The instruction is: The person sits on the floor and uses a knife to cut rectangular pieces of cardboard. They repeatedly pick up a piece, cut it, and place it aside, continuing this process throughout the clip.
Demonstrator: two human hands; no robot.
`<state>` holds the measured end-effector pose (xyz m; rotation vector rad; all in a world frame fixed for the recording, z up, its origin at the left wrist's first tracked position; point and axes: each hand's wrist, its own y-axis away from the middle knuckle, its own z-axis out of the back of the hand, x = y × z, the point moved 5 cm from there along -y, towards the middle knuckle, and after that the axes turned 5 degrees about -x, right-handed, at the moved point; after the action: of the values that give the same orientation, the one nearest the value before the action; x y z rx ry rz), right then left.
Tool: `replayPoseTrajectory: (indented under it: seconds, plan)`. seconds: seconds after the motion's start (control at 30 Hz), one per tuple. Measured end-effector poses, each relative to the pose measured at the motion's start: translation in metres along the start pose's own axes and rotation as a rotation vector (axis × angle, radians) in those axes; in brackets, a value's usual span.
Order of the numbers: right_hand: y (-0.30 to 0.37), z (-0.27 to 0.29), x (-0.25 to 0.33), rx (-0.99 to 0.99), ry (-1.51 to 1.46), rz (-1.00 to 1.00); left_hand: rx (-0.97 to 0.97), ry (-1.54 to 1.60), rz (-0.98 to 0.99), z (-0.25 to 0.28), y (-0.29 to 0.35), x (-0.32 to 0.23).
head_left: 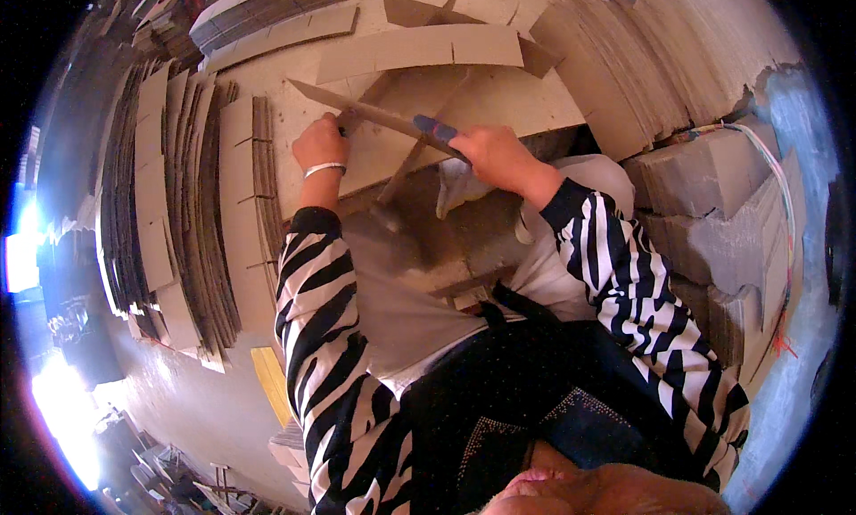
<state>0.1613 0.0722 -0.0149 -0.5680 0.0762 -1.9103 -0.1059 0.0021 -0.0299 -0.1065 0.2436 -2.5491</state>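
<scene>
Cardboard strip (383, 115) slants edge-up over the pale tabletop (535, 105), its pointed far end free at upper left and its near end clamped in the right hand (499, 161), a blue-wrapped finger laid along it. The left hand (321, 148) is curled just below the strip's middle, apart from the right; whether its fingertips pinch cardboard, I cannot tell. Tabletop shows between the left hand and a row of upright cardboard pieces (242, 158), and more right of the held strip, out to the table's corner. Beyond, a broad strip (419, 53) stands across the way; a stack of sheets (615, 78) bounds the right side.
</scene>
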Motion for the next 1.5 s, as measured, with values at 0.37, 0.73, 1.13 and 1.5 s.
replayPoseTrajectory:
  seconds: [0.37,0.73,1.13,1.5]
  plan:
    - [-0.050,0.043,-0.034,-0.140,-0.020,-0.052,-0.053,0.104,0.017,0.063,-0.006,-0.010]
    - [-0.133,0.028,-0.136,-0.046,0.440,-0.143,0.143,0.164,0.018,-0.008,-0.055,-0.060]
    - [-0.084,0.037,-0.136,-0.090,-0.073,-0.286,0.111,0.153,0.015,-0.009,-0.062,-0.066]
    - [-0.052,0.037,-0.112,0.052,0.112,-0.137,0.087,0.194,-0.016,-0.012,-0.061,-0.074]
